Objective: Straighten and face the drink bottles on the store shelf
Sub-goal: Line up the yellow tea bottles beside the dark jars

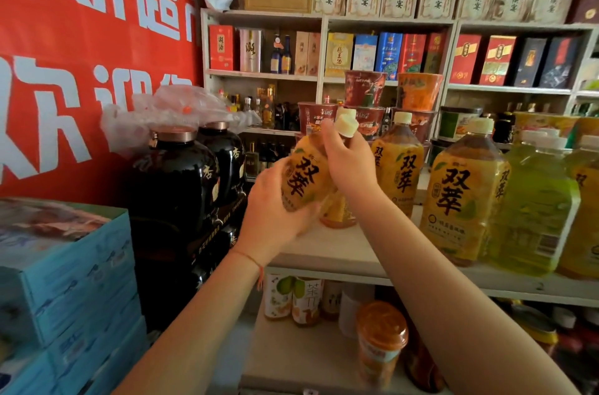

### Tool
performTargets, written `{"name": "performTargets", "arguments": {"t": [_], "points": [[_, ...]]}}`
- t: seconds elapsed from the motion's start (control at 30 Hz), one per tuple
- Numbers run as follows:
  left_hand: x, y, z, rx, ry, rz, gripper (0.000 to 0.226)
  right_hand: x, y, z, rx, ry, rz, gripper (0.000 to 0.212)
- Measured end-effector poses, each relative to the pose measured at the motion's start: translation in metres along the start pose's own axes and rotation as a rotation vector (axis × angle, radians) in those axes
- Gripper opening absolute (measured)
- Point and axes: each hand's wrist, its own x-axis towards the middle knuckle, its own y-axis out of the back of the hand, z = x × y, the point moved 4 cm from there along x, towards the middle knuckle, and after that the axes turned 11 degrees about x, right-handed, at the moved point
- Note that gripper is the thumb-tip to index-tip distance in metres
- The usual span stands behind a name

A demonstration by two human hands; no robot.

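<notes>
I hold an orange tea bottle [304,177] tilted above the left end of the white shelf [340,252], its black-character label facing me. My left hand [275,216] cups its base. My right hand [350,164] grips its neck just under the cream cap [346,124]. Behind it another orange bottle [338,213] stands on the shelf, mostly hidden. To the right stand an upright orange bottle [397,164], a larger orange bottle [463,197] and a green bottle [534,210].
Black jars [175,174] stand left of the shelf, with blue cartons [64,281] stacked beside them. Instant noodle cups [366,90] are stacked behind the bottles. A lower shelf holds cups and bottles [381,342]. Boxed liquor fills the back wall shelves [356,51].
</notes>
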Motion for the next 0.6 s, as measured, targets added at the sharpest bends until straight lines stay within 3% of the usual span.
{"name": "performTargets", "arguments": {"t": [0.1,0.27,0.33,0.43,0.5,0.6], "points": [[0.013,-0.015,-0.012,0.025,0.077,-0.014,0.122,0.006,-0.014,-0.007,-0.063,0.025,-0.087,0.043],[0.029,-0.009,-0.022,0.079,0.213,0.001,0.105,-0.008,-0.031,0.003,-0.215,0.039,-0.282,0.078],[0.036,-0.007,-0.03,0.054,0.263,-0.042,0.103,-0.013,-0.02,0.008,-0.257,0.089,-0.228,0.066],[0.043,-0.009,-0.032,0.114,0.225,-0.109,0.099,-0.015,0.011,0.008,-0.337,0.194,0.02,0.046],[0.044,-0.013,-0.03,0.118,0.179,-0.132,0.098,-0.008,0.031,0.018,-0.432,0.099,0.09,0.061],[0.043,-0.017,-0.033,0.04,0.146,-0.169,0.1,0.004,0.04,0.05,-0.508,-0.239,-0.058,0.081]]}}
